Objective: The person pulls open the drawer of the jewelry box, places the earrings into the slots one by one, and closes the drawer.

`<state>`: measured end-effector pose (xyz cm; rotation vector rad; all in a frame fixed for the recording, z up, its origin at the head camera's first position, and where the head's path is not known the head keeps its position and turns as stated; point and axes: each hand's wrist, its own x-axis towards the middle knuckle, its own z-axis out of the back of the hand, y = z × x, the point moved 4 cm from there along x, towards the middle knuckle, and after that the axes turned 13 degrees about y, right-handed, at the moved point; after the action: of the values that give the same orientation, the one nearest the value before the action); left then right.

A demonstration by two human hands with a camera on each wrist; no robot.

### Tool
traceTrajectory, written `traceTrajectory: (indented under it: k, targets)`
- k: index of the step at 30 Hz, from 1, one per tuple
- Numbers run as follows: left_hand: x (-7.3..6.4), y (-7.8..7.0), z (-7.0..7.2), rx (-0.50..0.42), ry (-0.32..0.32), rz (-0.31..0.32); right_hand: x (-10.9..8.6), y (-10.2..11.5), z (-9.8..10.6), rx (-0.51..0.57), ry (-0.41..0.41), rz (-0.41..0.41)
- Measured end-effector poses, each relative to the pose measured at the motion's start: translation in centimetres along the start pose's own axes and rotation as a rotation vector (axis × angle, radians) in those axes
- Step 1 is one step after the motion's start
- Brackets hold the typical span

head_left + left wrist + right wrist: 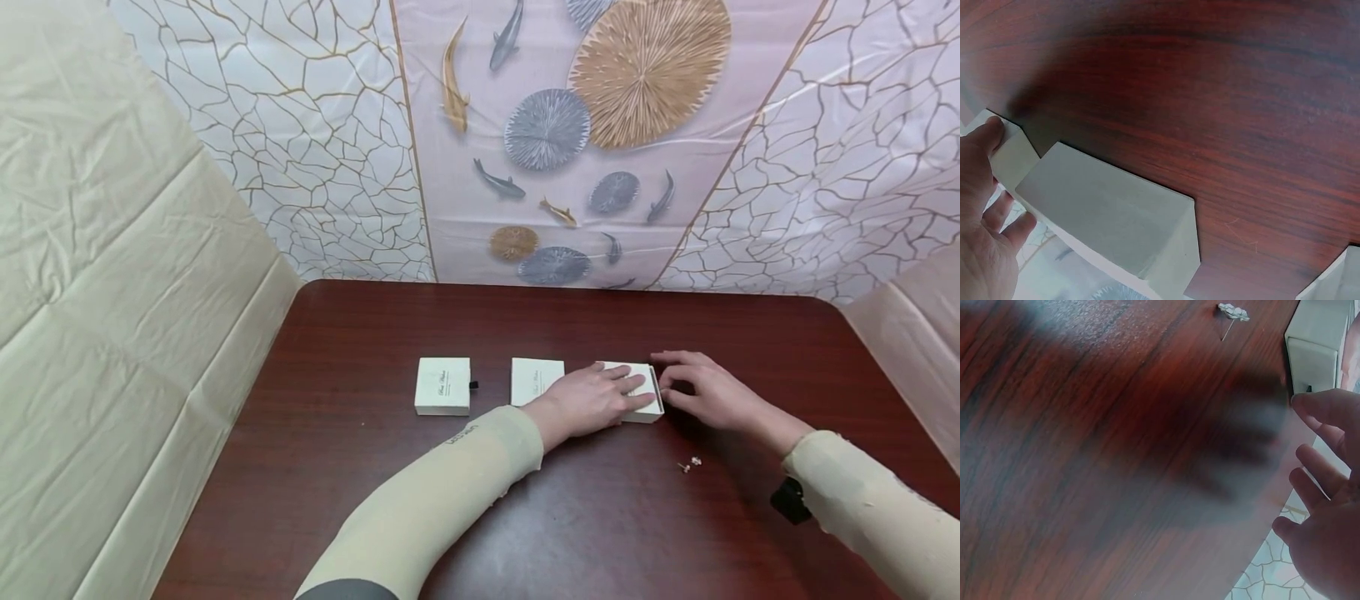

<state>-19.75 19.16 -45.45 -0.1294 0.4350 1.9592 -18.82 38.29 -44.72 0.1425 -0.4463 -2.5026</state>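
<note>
My left hand lies over the rightmost small white box on the dark table. Its fingers spread across the lid, and in the left wrist view the thumb presses the box's near side. At the box's right end is my right hand, with thumb and index finger meeting at the short black pull tab. The other fingers are loosely bent. A narrow dark gap shows along that end of the box. Near my right hand lie small flower-shaped stud earrings, one of them a flower on a thin pin.
A second white box stands just left, partly behind my left hand. Farther left is a third white box with a black tab on its right side. Patterned cloth hangs behind the table's far edge.
</note>
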Motion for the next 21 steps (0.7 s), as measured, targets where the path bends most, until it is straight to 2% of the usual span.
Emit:
traceTrajectory:
  k: [21]
  targets:
    - [-0.12,0.40,-0.24,-0.025,-0.010,-0.036,-1.00,-0.77,0.42,0.000,0.007,-0.041]
